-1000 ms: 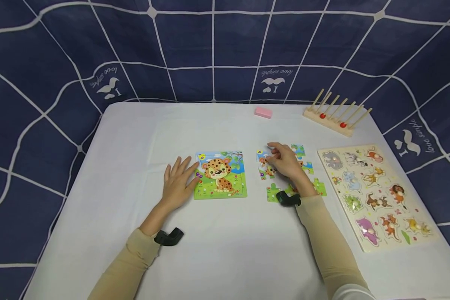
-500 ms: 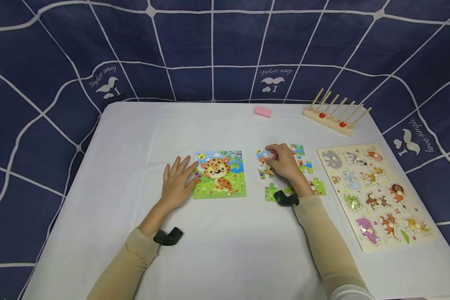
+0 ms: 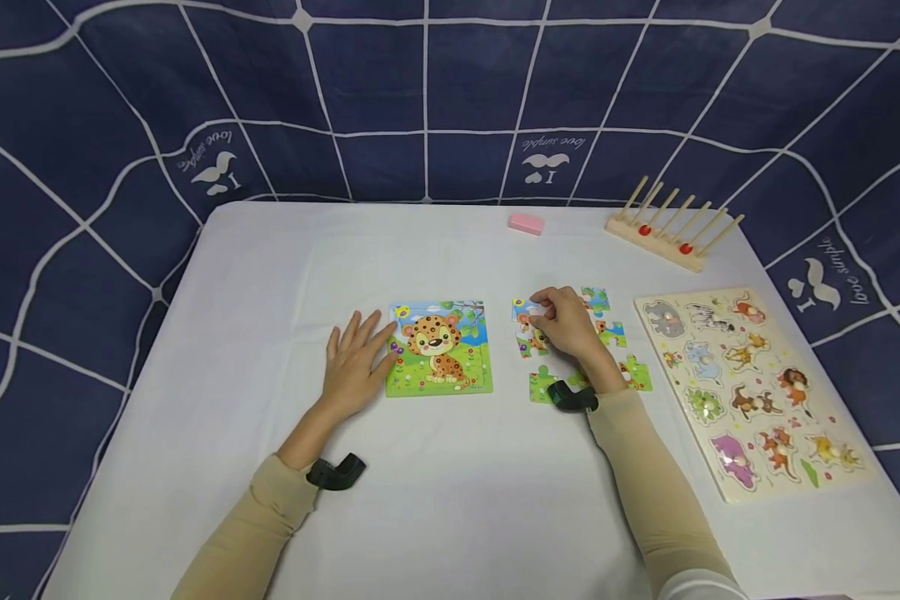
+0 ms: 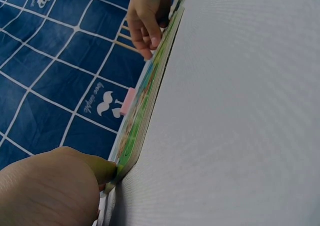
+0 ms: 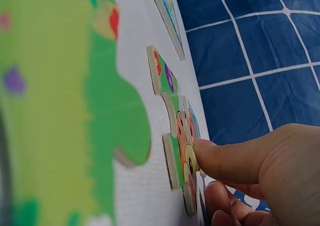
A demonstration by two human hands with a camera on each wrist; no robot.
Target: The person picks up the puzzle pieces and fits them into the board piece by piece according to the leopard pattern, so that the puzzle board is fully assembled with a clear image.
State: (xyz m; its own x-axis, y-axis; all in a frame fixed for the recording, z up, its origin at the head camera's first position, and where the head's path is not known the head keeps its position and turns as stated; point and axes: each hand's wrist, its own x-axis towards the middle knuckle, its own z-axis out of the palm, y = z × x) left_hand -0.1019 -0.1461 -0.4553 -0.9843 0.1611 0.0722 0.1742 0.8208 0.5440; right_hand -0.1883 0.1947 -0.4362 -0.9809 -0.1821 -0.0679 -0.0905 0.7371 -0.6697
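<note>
A square leopard picture board (image 3: 450,371) lies flat on the table. My left hand (image 3: 352,371) rests at its left side with fingers spread straight, and the thumb (image 4: 102,170) touches the board's corner in the left wrist view. To the right lie several loose jigsaw pieces (image 3: 612,333) with leopard and meadow parts. Over the upper-left ones, my right hand (image 3: 567,323) pinches a jigsaw piece (image 3: 521,310) between thumb and index finger. In the right wrist view, the thumb (image 5: 225,158) lies at the leopard-face part of these joined pieces (image 5: 172,161); the other fingertips are partly hidden.
A wooden knob puzzle (image 3: 757,400) with animal figures lies at the right. Behind stand a peg rack (image 3: 656,243) with red beads and a pink block (image 3: 526,223). A green jigsaw piece (image 5: 65,110) fills the near left of the right wrist view.
Over the past second my right hand has shifted slightly left, and its thumb and index finger have settled at the upper-left jigsaw pieces. My left hand has stayed beside the board.
</note>
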